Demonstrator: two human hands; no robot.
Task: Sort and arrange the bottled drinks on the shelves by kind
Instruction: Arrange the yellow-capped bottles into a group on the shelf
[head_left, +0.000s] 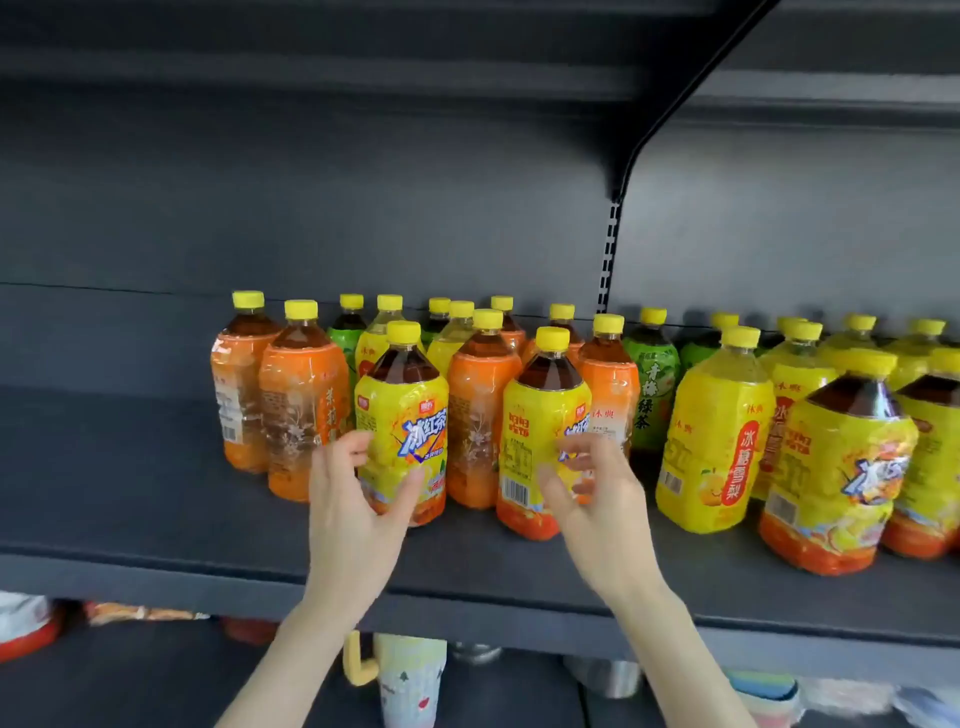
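Reaching for two yellow-label tea bottles at the shelf (130, 509) front, probably to pull them clear of the orange-label bottles (304, 405).
Curved left hand (353, 509) round the left tea bottle (402, 415), fingers (349, 446) and thumb apart on either side; could not tell whether clamped. Held right hand (602, 504) before the right tea bottle (535, 410), fingers spread, blurred, gripping nothing clearly. Hid most green bottles (649, 384) behind the front row; lost further yellow ones past the right edge.
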